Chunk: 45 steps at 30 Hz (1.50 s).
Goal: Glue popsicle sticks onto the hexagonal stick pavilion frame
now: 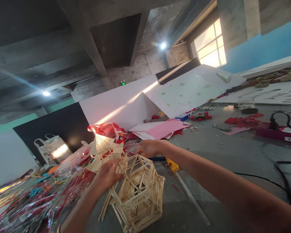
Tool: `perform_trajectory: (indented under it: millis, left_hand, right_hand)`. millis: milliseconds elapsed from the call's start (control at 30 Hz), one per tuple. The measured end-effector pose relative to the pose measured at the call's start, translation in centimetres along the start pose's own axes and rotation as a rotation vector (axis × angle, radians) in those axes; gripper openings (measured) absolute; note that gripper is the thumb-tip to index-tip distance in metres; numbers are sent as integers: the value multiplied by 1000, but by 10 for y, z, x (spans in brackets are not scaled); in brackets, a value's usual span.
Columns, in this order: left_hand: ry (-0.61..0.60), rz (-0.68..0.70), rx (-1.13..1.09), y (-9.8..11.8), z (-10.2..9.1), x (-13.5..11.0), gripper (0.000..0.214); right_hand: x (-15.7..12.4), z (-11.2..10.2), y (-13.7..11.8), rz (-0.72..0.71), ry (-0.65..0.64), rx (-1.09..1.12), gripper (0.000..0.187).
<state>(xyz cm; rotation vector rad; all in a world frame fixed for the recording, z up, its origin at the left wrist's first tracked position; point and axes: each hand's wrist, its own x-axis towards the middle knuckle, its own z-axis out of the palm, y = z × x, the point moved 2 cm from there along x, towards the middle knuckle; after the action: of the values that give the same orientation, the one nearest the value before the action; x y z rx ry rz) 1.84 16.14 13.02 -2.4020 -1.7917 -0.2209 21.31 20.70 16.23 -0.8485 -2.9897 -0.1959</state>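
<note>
Grey table (232,152), both hands (109,174) on stick frame (139,194).

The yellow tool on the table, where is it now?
In the head view, the yellow tool lies on the grey table, just right of the hexagonal stick frame and directly below the right hand.

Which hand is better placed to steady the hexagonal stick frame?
Probably the left hand: it already rests against the stick frame at its near upper edge. The right hand sits behind the frame's top, nearer the smaller stick pieces.
</note>
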Motion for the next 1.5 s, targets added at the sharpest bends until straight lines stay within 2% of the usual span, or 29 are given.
perform_trajectory:
  millis: [500,700,900,1000,1133,1333,1500]
  left_hand:
    - [97,42,71,-10,14,7,49]
    - [50,27,29,-9,7,5,51]
    - [55,121,56,13,-9,-7,54]
    - [36,195,86,32,-9,-13,56]
    - [82,268,196,50,-5,-11,51]
    - [70,330,368,58,-6,-2,26]
    - [65,341,380,61,-7,-4,18]
  right_hand:
    - [2,5,2,14,-1,45,29]
    - [1,3,1,21,-22,29,28]
    - [0,1,7,40,-28,19,30]
    - [-1,1,10,56,-22,19,30]
    - [-4,-2,9,73,-11,19,27]
    - [-8,-7,6,94,-13,18,28]
    - [-9,-9,6,98,-19,25,28]
